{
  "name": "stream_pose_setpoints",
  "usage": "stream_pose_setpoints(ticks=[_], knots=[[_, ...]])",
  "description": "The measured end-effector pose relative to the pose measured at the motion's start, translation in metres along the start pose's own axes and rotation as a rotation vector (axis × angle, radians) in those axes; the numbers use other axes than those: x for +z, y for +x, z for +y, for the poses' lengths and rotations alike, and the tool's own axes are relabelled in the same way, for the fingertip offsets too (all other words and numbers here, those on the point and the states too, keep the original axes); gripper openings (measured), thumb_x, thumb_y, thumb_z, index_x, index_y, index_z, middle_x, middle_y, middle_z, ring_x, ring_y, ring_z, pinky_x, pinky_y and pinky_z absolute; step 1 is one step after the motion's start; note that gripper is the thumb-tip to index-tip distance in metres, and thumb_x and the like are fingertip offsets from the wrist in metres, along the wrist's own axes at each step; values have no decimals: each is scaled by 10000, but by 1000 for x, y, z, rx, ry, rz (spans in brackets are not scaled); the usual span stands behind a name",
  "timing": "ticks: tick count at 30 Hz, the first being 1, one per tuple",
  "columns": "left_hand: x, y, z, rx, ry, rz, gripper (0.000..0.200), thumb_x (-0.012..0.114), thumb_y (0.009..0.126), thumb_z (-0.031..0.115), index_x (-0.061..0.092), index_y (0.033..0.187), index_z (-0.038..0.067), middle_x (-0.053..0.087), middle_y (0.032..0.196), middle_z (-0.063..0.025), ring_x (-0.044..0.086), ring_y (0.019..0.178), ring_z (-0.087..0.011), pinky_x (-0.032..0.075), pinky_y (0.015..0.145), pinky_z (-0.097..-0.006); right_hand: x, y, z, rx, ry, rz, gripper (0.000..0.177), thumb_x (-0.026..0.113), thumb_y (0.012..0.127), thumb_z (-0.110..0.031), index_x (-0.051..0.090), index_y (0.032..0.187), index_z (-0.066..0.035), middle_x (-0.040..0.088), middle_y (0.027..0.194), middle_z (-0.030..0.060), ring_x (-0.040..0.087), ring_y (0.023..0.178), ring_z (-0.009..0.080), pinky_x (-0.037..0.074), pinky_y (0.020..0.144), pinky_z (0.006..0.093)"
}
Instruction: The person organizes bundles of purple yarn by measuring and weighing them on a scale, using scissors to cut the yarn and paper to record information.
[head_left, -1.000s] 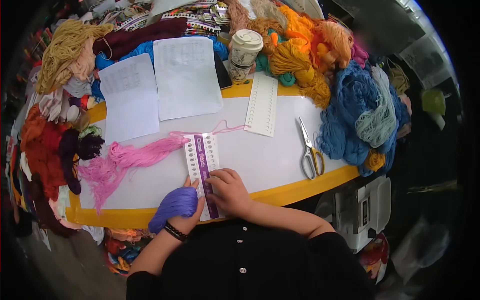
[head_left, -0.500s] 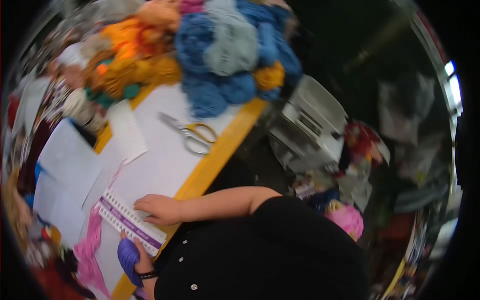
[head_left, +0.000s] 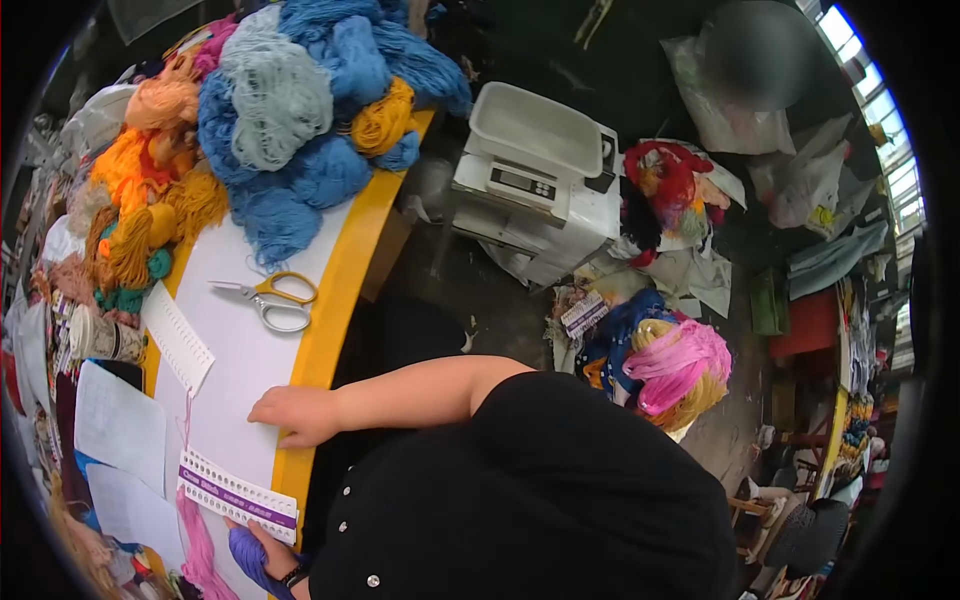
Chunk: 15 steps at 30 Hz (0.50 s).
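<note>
My right hand (head_left: 295,413) lies palm down near the yellow table edge, fingers loosely spread and holding nothing. My left hand (head_left: 272,550), with a dark wristband, is closed around a bundle of purple-blue yarn (head_left: 250,557). Its fingertips touch the lower edge of white perforated cards with purple printed bands (head_left: 240,502). Pink yarn (head_left: 196,545) hangs from the cards' left end. A second white punched card (head_left: 178,335) lies further up, beside open scissors (head_left: 270,300) with one yellow and one grey handle.
Blue yarn (head_left: 340,170) and orange yarn (head_left: 125,170) are heaped at the table's far end. Paper sheets (head_left: 120,415) lie along the left. Beyond the yellow edge (head_left: 345,270) stands a white scale (head_left: 540,165), with pink yarn (head_left: 680,365) and plastic bags (head_left: 730,110) further right.
The view has swung, so the scene sits further left and shows more on the right. My right hand has come off the cards onto the table; my left hand stays at them with the purple-blue yarn.
</note>
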<state>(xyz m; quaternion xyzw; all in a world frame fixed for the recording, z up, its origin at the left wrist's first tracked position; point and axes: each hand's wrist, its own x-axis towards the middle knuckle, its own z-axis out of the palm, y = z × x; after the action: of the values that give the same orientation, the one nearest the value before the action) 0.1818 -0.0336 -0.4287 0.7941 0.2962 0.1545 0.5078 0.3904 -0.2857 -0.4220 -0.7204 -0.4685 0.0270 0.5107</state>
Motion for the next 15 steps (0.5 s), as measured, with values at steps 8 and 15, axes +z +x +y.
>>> stream_pose_setpoints(ticks=[8,15], knots=[[-50,-48,23,-86,-339,189,401,419,973,242,493,1287,3,549,982,-45,459,730,-93,406,672,-231,18,2,19,-70,-53,-42,369,676,704,-116,551,1029,6,560,1103,185,508,1062,364,432,919,430],[-45,-108,57,-56,-1289,272,353,456,946,245,549,1188,6,546,1263,-144,562,983,-248,439,913,-422,4,11,-7,-130,-207,-102,309,665,736,-112,581,1011,-1,581,1125,178,527,1070,358,428,938,433]])
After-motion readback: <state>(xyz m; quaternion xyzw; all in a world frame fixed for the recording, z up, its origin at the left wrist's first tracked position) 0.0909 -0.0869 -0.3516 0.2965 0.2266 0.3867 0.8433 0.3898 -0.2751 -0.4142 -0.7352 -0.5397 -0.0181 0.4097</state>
